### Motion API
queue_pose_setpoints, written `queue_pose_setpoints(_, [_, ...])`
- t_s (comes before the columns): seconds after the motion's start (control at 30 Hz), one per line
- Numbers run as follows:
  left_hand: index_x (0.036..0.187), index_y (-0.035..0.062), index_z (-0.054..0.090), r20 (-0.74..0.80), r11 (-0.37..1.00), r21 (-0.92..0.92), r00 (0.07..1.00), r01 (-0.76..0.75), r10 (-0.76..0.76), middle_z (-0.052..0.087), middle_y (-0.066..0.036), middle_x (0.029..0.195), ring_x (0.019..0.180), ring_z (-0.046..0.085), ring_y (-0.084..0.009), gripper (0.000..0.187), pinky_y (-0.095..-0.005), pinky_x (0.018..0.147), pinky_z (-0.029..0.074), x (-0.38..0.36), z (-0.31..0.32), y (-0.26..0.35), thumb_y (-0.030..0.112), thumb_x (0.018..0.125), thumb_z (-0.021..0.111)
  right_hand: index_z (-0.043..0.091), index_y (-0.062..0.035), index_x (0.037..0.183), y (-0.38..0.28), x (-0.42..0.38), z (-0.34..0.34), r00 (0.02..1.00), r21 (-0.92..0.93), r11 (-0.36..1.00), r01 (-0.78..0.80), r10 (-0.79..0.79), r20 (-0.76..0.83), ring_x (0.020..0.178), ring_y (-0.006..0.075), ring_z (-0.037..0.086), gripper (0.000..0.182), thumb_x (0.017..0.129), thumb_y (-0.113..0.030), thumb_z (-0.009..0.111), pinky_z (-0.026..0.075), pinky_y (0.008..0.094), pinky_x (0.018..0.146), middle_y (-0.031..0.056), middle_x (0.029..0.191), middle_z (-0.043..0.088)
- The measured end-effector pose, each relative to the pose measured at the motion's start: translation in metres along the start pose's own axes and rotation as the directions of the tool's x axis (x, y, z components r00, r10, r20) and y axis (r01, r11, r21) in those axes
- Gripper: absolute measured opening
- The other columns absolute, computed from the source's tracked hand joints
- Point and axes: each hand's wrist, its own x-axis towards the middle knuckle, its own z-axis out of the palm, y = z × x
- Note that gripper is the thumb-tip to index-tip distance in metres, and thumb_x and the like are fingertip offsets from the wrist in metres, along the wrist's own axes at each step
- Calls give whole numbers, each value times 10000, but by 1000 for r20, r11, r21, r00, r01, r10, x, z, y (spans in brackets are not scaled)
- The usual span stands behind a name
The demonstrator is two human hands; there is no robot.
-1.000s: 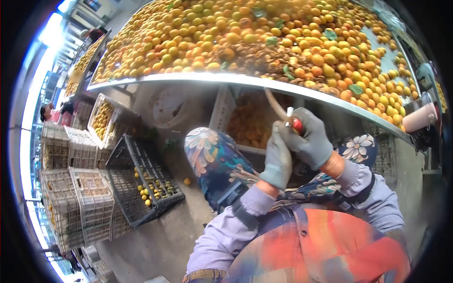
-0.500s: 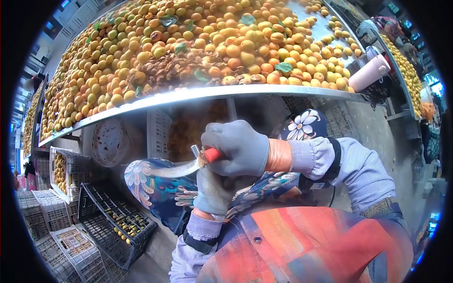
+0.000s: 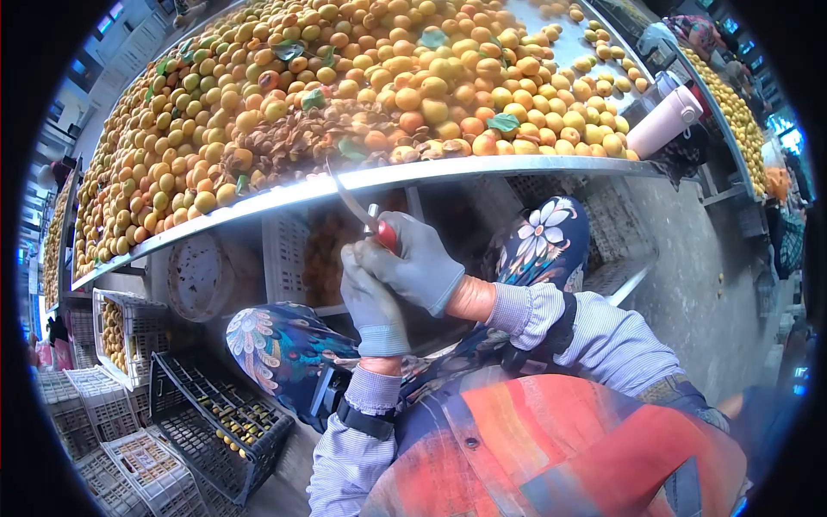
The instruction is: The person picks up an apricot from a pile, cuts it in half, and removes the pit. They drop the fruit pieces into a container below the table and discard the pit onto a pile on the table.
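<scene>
My gloved right hand [image 3: 420, 263] is closed round the red handle of a curved knife [image 3: 385, 234]. Its blade points up and to the left, the tip near the metal edge of the table. Pressed against the right hand from the left is my gloved left hand [image 3: 370, 297], its fingers bent inward; whatever it may hold is hidden. Beyond both hands, a large heap of apricots [image 3: 345, 86] covers the table, with a brown pile of shrivelled apricot pieces [image 3: 319, 129] near the front edge.
The table's metal rim [image 3: 258, 200] crosses in front of me. Beneath it stand a white bucket [image 3: 200, 271] and crates. A black crate [image 3: 220, 422] with some fruit and stacked pale crates [image 3: 151, 470] are at left. A pink bottle [image 3: 663, 121] lies at the table's right end.
Both hands have moved up and slightly left, toward the table edge. The knife blade has swung from pointing left to pointing upward. My right hand has turned, still gripping the handle.
</scene>
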Motion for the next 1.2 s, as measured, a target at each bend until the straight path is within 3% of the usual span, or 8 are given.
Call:
queue_pose_setpoints(0.3, [916, -36, 503, -56, 964, 154, 973, -215, 226, 567, -205, 809, 719, 540, -342, 411, -397, 663, 415, 4, 5, 3, 326, 1000, 327, 545, -47, 800, 14, 6, 8, 961, 377, 888, -264, 276, 23, 665, 45, 463, 136, 832, -159, 615, 430, 235, 614, -33, 710, 527])
queue_pose_setpoints(0.5, [840, -20, 533, -101, 985, 42, 981, -165, 168, 555, -171, 736, 668, 538, -268, 454, -368, 634, 420, 4, 11, -5, 353, 1005, 334, 555, -36, 865, 30, 6, 9, 925, 383, 853, -355, 380, 12, 701, 60, 509, 124, 828, -149, 592, 448, 234, 654, -7, 758, 556])
queue_pose_setpoints(0.7, [1007, -30, 552, -8, 972, -231, 999, 33, -35, 600, -134, 882, 792, 580, -245, 443, -321, 724, 456, 1, 3, 2, 354, 1005, 332, 567, -9, 921, 23, 9, -1, 956, 252, 923, -291, 287, 51, 757, 90, 534, 247, 859, -247, 581, 462, 268, 713, 31, 792, 582])
queue_pose_setpoints(0.8, [1105, -16, 522, 88, 952, 156, 964, -264, 252, 601, -103, 991, 874, 585, -228, 439, -311, 776, 464, -4, -5, -1, 369, 1001, 338, 566, -5, 935, 19, 8, -13, 966, 136, 957, -257, 252, 52, 783, 101, 540, 302, 881, -302, 577, 463, 282, 736, 44, 820, 593])
queue_pose_setpoints(0.9, [1153, 28, 510, 228, 962, -223, 951, -157, 208, 596, -78, 1034, 891, 584, -195, 431, -305, 784, 469, -6, -12, 1, 400, 988, 372, 560, 3, 1000, 21, 4, -18, 977, 126, 969, -213, 209, 44, 837, 139, 563, 358, 897, -340, 567, 461, 296, 770, 79, 888, 612])
queue_pose_setpoints(0.93, [1163, 43, 509, 400, 786, -561, 916, 262, -20, 599, -75, 1031, 878, 584, -186, 424, -302, 781, 471, -1, -14, -9, 408, 977, 399, 556, 12, 1060, 22, 3, -20, 984, 149, 973, -179, 176, 33, 884, 172, 585, 395, 904, -352, 559, 460, 306, 797, 110, 941, 626])
queue_pose_setpoints(0.97, [1173, 59, 508, 622, 367, -691, 771, 623, -138, 603, -72, 1027, 864, 585, -178, 420, -299, 778, 473, 2, -16, -14, 417, 967, 427, 551, 21, 1119, 21, 1, -24, 989, 170, 975, -146, 144, 24, 932, 205, 607, 437, 912, -364, 551, 459, 315, 825, 141, 995, 641])
queue_pose_setpoints(1.2, [1208, 76, 498, 575, 227, -761, 794, 607, -196, 610, -99, 1020, 800, 592, -173, 418, -328, 792, 502, 6, -22, -26, 397, 940, 512, 577, -44, 1056, 18, -37, -55, 837, 379, 779, -500, 324, 441, 708, 18, 497, 259, 927, -268, 554, 414, 177, 606, -39, 830, 579])
